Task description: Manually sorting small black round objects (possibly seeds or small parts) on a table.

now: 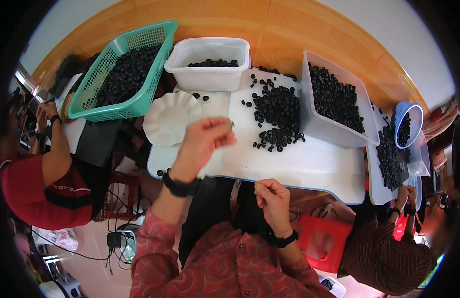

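Note:
My left hand (205, 144) is above the white tabletop (294, 169), just right of a white scalloped dish (163, 121). Its fingers are curled and smeared by motion; a tiny dark spot shows at the fingertips, too small to name. Below the table's front edge, over my lap, my right hand (274, 203) is closed, thumb against fingers. Whatever it may hold is hidden. A loose heap of small black round parts (277, 111) lies on the table, beyond both hands. A few single black parts (205, 98) are scattered behind the dish.
Behind stand a green basket (81, 116), a white tub (207, 77) and a clear bin (334, 139), all holding black parts. A blue basket (399, 111) is farther right. Co-workers sit at left (46, 193) and right (389, 253). A red stool (334, 243) stands below.

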### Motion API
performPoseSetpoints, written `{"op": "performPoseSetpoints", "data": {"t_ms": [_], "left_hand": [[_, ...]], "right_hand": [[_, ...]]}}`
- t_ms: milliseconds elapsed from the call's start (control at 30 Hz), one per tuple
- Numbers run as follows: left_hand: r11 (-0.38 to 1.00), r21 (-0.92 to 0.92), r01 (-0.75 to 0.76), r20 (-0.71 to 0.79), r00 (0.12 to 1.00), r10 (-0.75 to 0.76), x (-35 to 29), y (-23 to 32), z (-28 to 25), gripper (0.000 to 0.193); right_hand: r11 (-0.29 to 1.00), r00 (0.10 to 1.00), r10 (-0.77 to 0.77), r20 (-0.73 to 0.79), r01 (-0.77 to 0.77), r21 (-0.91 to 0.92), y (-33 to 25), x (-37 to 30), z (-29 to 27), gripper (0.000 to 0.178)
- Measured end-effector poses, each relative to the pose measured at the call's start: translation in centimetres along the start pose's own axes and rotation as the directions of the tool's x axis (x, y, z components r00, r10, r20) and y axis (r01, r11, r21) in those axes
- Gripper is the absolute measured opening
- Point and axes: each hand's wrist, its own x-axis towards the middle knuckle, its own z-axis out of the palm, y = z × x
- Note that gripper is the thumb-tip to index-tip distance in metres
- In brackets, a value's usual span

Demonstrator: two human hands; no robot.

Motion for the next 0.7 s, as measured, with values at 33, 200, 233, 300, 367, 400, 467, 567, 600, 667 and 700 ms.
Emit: {"op": "performPoseSetpoints", "data": {"t_ms": [33,200,233,300,367,400,467,567,600,667,700], "left_hand": [[0.998,-0.014,-0.053,0.024,0.998,0.054,1.7,1.2,-0.4,0.022],[0.957,-0.039,-0.288,-0.085,0.955,0.284,10.4,6.4,-0.3,0.020],[0.957,-0.046,-0.285,-0.127,0.952,0.278,11.2,7.2,-0.4,0.021],[0.960,-0.066,-0.273,-0.206,0.945,0.254,12.1,7.9,-0.5,0.023],[0.956,-0.055,-0.288,-0.164,0.947,0.276,11.6,7.2,-1.0,0.025],[0.955,-0.051,-0.293,-0.137,0.949,0.284,11.2,6.6,-1.2,0.026],[0.968,0.109,-0.227,-0.096,0.966,0.238,9.0,5.0,-2.5,0.023],[0.894,0.431,-0.121,-0.141,0.970,0.199,3.3,3.0,-3.0,0.021],[0.856,0.510,-0.089,-0.154,0.969,0.192,2.1,1.7,-3.5,0.022],[0.764,0.643,-0.050,-0.274,0.917,0.291,-0.4,-0.9,-3.6,0.020],[0.701,0.711,-0.051,-0.261,0.907,0.331,-1.2,-2.4,-4.6,0.017]], "right_hand": [[1.000,1.000,-0.003,0.004,0.003,0.000,0.1,0.0,0.1,0.007],[1.000,1.000,-0.018,-0.001,0.018,-0.005,0.9,0.0,-0.4,0.007],[1.000,1.000,-0.016,0.000,0.016,-0.015,0.9,-0.1,-0.4,0.007],[0.999,1.000,-0.010,-0.007,0.010,-0.036,1.0,-0.2,-0.4,0.006],[0.999,1.000,-0.014,-0.019,0.013,-0.047,1.1,-0.1,-0.7,0.006],[0.999,0.999,-0.018,-0.031,0.016,-0.052,1.2,0.0,-1.0,0.006],[0.998,0.999,0.001,-0.040,-0.003,-0.058,1.4,0.0,-1.1,0.006],[0.997,0.999,0.011,-0.033,-0.014,-0.082,1.6,0.1,-0.7,0.006],[0.995,0.999,0.008,-0.033,-0.011,-0.095,1.6,0.2,-0.7,0.006],[0.989,1.000,0.001,-0.015,-0.003,-0.146,1.8,0.3,-0.4,0.007],[0.985,1.000,-0.002,0.000,0.002,-0.170,1.8,0.3,0.0,0.007]]}}
